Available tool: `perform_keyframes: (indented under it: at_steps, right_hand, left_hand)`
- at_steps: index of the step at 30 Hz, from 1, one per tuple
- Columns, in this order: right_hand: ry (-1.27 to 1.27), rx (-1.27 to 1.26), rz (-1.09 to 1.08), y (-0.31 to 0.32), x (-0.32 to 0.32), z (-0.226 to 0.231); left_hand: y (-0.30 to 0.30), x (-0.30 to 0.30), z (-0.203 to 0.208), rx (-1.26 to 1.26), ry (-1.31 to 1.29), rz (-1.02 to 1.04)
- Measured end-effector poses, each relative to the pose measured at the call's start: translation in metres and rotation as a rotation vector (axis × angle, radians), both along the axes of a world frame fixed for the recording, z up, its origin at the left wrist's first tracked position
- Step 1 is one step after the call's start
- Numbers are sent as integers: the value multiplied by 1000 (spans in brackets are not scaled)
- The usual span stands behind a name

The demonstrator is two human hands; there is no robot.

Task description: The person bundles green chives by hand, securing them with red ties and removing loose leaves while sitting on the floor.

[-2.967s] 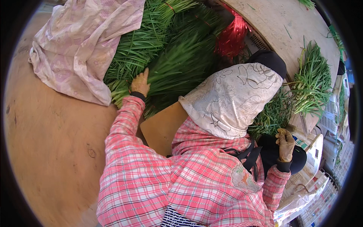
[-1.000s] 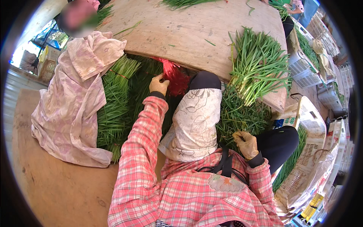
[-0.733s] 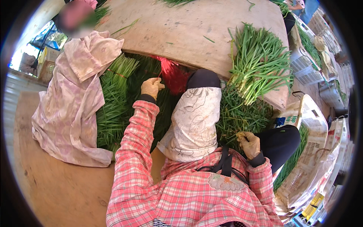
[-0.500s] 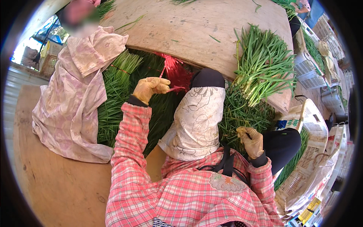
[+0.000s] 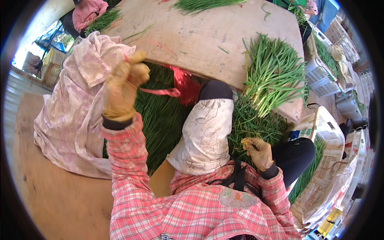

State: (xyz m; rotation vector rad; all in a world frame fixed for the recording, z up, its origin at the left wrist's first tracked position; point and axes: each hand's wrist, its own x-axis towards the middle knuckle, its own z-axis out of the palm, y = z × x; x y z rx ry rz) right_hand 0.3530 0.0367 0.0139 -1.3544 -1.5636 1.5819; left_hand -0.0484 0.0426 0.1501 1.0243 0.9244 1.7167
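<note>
My left hand (image 5: 125,90), in a yellowish glove and a little blurred, is raised over the edge of a pale patterned cloth (image 5: 72,116). Its fingers pinch a thin red plastic strip (image 5: 162,92), which runs back to a hank of red strips (image 5: 186,86) hanging at the tabletop's near edge. Below that arm lie long green leafy stalks (image 5: 158,120), partly covered by the cloth. My right hand (image 5: 259,153), gloved too, rests by my right knee with fingers curled in; whatever they may hold is hidden. Loose green leaves (image 5: 252,124) lie just beyond it.
A spread bunch of green stalks (image 5: 274,76) lies at the right of the wooden tabletop (image 5: 200,44), another bunch (image 5: 204,5) at its far edge. White plastic crates (image 5: 326,132) stand at right. Two other people work beyond, at far left (image 5: 86,18) and far right.
My left hand has moved left and toward me, drawing the red strip out longer from the hank. My right hand keeps its place by the knee. The view has shifted slightly.
</note>
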Motion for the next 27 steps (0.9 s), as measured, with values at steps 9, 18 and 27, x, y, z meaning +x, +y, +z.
perform_keyframes:
  at_steps: [9, 18, 27]
  right_hand:
    - [-64, 6, -89, -5, 13, -7]
    - [-88, 23, -208, -5, 24, -5]
    - [-6, -13, -424, 22, 46, 6]
  left_hand:
    - [168, 15, -50, 304, 1568, 90]
    - [243, 5, -169, 22, 2026, 379]
    - [190, 56, -101, 287, 1760, 545]
